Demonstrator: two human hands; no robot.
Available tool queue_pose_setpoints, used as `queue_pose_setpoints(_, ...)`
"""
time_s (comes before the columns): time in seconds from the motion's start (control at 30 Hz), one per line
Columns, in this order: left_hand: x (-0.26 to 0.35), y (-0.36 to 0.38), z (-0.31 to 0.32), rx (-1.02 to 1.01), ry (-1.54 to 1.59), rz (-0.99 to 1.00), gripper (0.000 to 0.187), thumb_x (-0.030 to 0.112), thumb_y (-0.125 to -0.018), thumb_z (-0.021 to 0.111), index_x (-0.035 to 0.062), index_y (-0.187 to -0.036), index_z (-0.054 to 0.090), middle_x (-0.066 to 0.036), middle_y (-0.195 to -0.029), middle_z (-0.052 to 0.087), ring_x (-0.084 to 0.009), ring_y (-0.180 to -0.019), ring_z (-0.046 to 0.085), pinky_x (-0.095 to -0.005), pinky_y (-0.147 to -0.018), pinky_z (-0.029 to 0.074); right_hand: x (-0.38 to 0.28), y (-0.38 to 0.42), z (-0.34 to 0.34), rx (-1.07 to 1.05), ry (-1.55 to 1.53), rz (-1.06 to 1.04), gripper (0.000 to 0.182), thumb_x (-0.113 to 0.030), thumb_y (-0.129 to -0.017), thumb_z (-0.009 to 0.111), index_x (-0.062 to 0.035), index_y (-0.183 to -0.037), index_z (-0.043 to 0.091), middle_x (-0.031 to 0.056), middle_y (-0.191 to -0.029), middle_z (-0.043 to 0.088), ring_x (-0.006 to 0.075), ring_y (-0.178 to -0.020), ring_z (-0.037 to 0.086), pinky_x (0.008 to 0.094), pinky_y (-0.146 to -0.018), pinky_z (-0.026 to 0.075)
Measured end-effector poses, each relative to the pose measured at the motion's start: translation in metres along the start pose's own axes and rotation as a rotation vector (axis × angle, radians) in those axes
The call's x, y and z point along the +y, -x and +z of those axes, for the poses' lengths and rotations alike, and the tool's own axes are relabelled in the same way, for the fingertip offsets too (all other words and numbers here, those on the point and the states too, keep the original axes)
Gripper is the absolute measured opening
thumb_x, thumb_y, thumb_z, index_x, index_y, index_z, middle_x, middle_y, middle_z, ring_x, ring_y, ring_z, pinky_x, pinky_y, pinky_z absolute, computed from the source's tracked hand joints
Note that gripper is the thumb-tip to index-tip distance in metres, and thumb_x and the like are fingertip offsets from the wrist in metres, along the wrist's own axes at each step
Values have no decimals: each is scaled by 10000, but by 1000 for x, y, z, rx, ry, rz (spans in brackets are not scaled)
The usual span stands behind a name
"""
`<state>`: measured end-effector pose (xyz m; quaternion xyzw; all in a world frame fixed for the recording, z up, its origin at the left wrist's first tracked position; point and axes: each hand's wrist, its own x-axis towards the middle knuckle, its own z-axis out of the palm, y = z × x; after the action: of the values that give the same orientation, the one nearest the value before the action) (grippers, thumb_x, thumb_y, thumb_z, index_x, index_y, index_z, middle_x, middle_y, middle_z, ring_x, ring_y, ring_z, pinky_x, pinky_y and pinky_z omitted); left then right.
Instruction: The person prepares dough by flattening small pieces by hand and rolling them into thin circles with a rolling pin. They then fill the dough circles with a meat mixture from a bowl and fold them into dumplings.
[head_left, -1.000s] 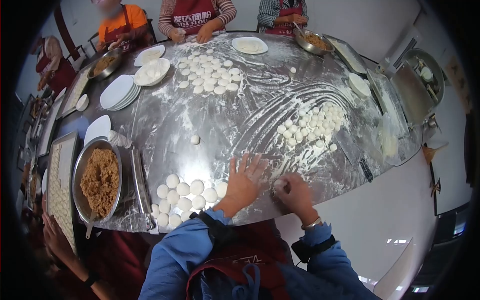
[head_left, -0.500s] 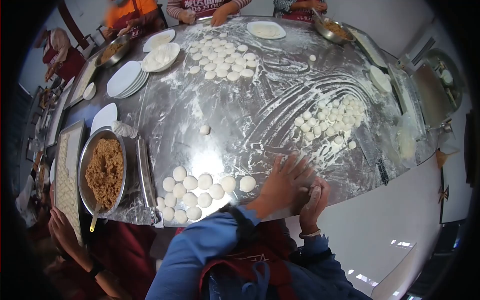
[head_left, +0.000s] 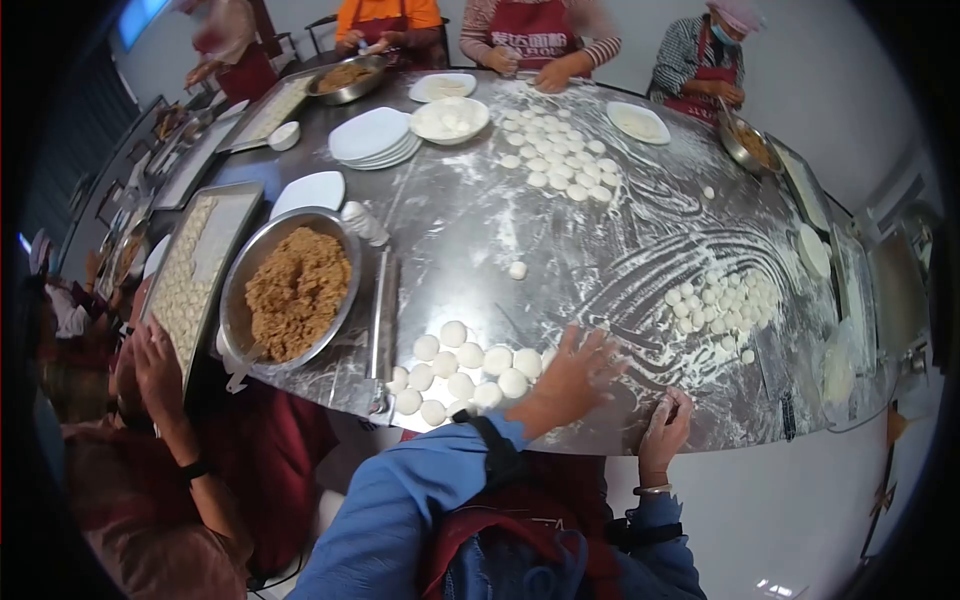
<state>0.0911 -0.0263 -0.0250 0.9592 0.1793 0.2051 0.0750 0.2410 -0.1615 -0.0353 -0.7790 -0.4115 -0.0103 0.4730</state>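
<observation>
My left hand (head_left: 572, 382) reaches over the table's near edge with its fingers spread, palm down. It is beside several flattened dough rounds (head_left: 461, 386) and partly covers the rightmost one. My right hand (head_left: 665, 434) is at the table edge further right, apart from the left. Its fingers are bent and pressed together against the thumb; whether anything small is between them is hidden. Beyond it, on floured metal, lies a cluster of small dough balls (head_left: 727, 302). A single dough piece (head_left: 517, 270) sits alone mid-table.
On the left are a steel bowl of brown filling (head_left: 300, 290), a rolling pin (head_left: 383, 315) and a tray of dumplings (head_left: 190, 275). Stacked white plates (head_left: 372, 135) and more dough rounds (head_left: 560, 155) lie farther back. Co-workers stand around; one person's hand (head_left: 158, 370) is at left.
The camera has turned, so the table appears shifted right and lower. My hands have drawn apart: the left moved over to the dough rounds, the right stayed near the table edge.
</observation>
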Motion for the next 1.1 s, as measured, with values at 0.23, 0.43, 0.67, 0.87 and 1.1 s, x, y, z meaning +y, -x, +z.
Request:
queue_pose_setpoints(0.23, -12, 116, -103, 128, 63, -574, 648, 319, -784, 688, 168, -1362, 436, -235, -1408, 326, -438, -1312, 286, -571, -1060, 231, -42, -35, 15, -403, -18, -12, 261, -35, -788, 604, 1, -1045, 583, 122, -913, 582, 221, -813, 565, 320, -778, 458)
queue_pose_setpoints(0.43, 4, 186, -115, 84, 71, -744, 701, 323, -766, 707, 161, -1381, 411, -324, -1424, 228, -492, -1306, 258, -526, -1079, 234, -101, -88, 94, -711, 65, -454, 428, -49, -758, 623, -72, -1182, 570, 138, -1120, 560, 286, -937, 570, 353, -846, 471)
queue_pose_setpoints(0.67, -8, 169, -98, 30, 16, -790, 725, 356, -745, 721, 179, -1379, 417, -326, -1426, 212, -525, -1292, 242, -583, -1053, 233, -119, -106, 195, -740, 117, -710, 408, -28, -749, 603, -89, -1152, 579, 177, -1241, 505, 352, -1157, 469, 393, -997, 380)
queue_pose_setpoints(0.87, -13, 123, -80, 33, -47, -802, 682, 387, -776, 678, 267, -1387, 402, -284, -1442, 233, -524, -1308, 210, -733, -970, 142, -102, -113, 169, -708, 76, -475, 333, -47, -727, 620, -70, -1059, 612, 179, -1156, 568, 340, -1091, 524, 385, -950, 412)
queue_pose_setpoints(1.1, -10, 130, -90, 48, 36, -799, 812, 421, -705, 742, 246, -1407, 373, -317, -1436, 212, -532, -1305, 213, -624, -1044, 183, -62, -78, 43, -647, -136, 159, 235, -97, -832, 602, -33, -1058, 577, 92, -821, 657, 140, -662, 638, 276, -633, 520)
